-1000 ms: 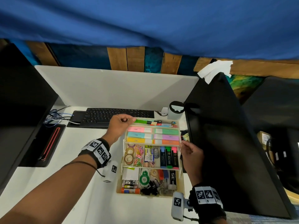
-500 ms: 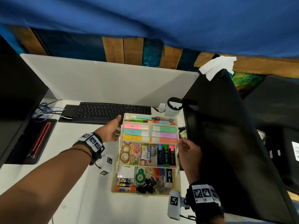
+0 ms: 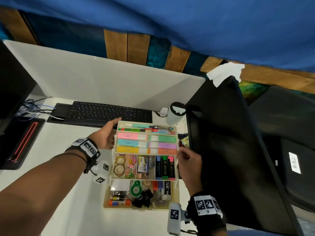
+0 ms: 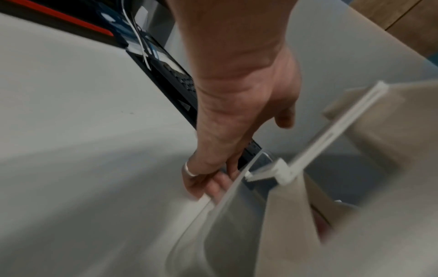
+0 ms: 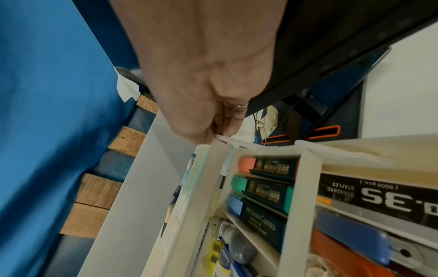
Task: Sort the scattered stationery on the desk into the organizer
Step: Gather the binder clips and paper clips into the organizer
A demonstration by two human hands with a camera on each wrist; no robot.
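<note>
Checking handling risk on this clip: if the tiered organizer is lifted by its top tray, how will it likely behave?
The organizer is packed full, so probably heavy. Thin side arms link its trays, so they may swing or fold. Both hands, left hand and right hand, flank the top tray.

Office desk, cubicle-style. White desk [image 3: 64,210] with a white partition panel [image 3: 102,79] behind it. Black keyboard [image 3: 105,113] sits at the back, cables [image 3: 34,109] bunch at the left. Dark monitors on both sides: one left [image 3: 13,86], one right [image 3: 235,150], another further right [image 3: 289,125]. Tiered stationery organizer [image 3: 177,143] holds highlighters, paper clips, tape, staples. Blue cloth [image 3: 170,17] hangs overhead.
</note>
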